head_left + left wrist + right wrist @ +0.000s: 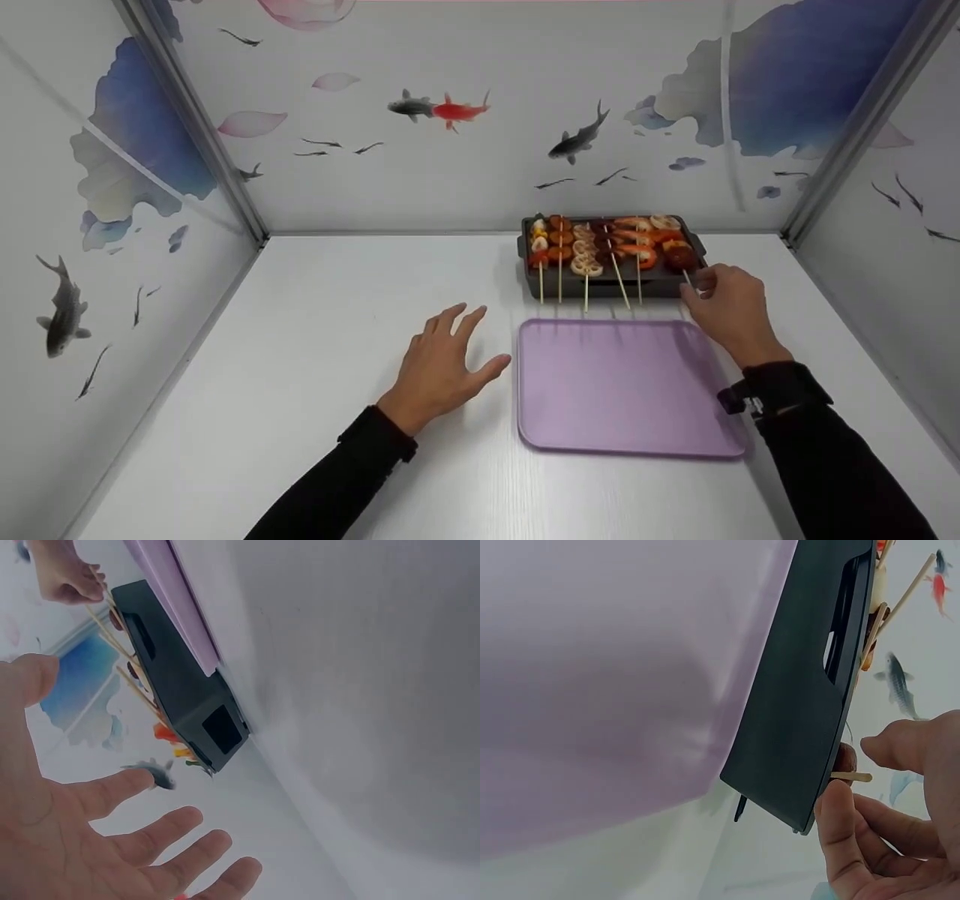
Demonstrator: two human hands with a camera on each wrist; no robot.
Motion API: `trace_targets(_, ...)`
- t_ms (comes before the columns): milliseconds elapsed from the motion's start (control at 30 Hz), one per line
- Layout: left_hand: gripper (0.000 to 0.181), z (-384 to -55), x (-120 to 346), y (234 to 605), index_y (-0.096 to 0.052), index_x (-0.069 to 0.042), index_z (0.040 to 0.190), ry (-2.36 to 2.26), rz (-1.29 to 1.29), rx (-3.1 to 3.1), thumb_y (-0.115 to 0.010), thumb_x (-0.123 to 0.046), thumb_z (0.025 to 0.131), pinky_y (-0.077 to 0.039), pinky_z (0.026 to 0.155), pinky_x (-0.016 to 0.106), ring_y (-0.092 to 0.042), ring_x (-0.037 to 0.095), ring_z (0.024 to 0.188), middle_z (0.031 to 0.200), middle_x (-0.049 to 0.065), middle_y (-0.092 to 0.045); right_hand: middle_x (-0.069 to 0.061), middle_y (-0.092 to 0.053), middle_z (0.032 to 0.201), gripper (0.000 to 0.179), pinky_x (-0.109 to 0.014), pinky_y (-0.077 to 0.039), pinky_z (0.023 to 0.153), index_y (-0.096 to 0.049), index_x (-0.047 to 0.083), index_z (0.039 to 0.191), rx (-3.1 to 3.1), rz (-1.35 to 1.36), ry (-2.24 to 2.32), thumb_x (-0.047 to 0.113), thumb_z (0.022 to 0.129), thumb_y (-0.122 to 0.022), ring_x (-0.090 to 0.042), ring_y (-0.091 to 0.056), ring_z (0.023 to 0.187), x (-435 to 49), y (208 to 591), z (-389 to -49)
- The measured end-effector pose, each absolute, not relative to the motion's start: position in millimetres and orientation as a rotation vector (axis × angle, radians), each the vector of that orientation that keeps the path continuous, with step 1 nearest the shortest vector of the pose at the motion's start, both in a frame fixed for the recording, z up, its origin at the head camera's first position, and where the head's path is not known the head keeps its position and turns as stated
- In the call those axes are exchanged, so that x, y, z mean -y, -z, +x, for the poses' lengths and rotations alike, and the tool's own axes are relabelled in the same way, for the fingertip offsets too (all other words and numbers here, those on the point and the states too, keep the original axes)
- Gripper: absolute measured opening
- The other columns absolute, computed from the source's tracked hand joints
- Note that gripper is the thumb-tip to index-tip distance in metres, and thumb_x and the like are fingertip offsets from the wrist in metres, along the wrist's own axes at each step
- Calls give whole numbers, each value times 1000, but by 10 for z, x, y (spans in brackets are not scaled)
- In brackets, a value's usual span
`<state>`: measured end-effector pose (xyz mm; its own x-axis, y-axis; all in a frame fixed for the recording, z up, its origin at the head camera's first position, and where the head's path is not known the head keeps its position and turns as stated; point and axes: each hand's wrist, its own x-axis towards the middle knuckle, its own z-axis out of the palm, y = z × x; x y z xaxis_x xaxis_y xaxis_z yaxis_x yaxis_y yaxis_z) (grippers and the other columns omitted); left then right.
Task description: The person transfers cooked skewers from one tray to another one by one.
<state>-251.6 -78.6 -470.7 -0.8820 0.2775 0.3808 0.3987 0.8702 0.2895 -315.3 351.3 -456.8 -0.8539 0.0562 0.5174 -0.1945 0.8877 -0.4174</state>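
My right hand (731,307) is at the front right corner of a black tabletop grill (664,288). The rightmost skewer (680,257), with a round brown piece on it, has its stick end between my thumb (896,744) and fingers; the right wrist view shows a gap between the thumb and the stick. Several other skewers lie side by side on the grill, among them shrimp (636,238) and pale lotus-root slices (586,264). My left hand (442,367) hovers over the white table with fingers spread, holding nothing, left of a purple tray (622,390).
The purple tray lies flat just in front of the grill, and the skewers' stick ends overhang the grill's front edge. White panels painted with fish and leaves (780,82) enclose the table (300,337) at the back and both sides.
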Motion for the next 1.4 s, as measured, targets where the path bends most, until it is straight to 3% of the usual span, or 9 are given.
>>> trace_targets(367,79,-2504,704,4748,-37,-28,144,538,-554,2730,-44,-75,80,-51,86,46,-50,27,119,142,6,-44,-13,-68,81,36,-32,-45,59,-69,5,95,2577,-13,-754,39,86,-63,-24,-61,68,-3514,4557,-3151)
trace_targets(767,85,-2485,597,4788,-37,-20,144,604,-564,2806,-43,-75,81,-55,83,38,-49,23,119,139,2,-45,-12,-70,83,26,-32,-49,60,-70,7,96,2620,-53,-813,30,87,-63,-23,-63,70,-3526,4556,-3157)
trace_targets(1100,84,-2481,527,4809,-36,-20,144,646,-562,2856,-43,-74,81,-54,86,35,-48,20,120,136,1,-46,-7,-72,76,25,-27,-51,52,-70,9,98,2661,-130,-983,30,86,-63,-11,-65,60,-3539,4520,-3158)
trace_targets(1400,80,-2485,448,4782,-39,-19,143,675,-563,2862,-49,-70,81,-53,89,35,-51,20,116,131,3,-49,-7,-73,78,26,-28,-52,55,-71,10,97,2701,-177,-1064,32,86,-63,-16,-67,65,-3575,4488,-3161)
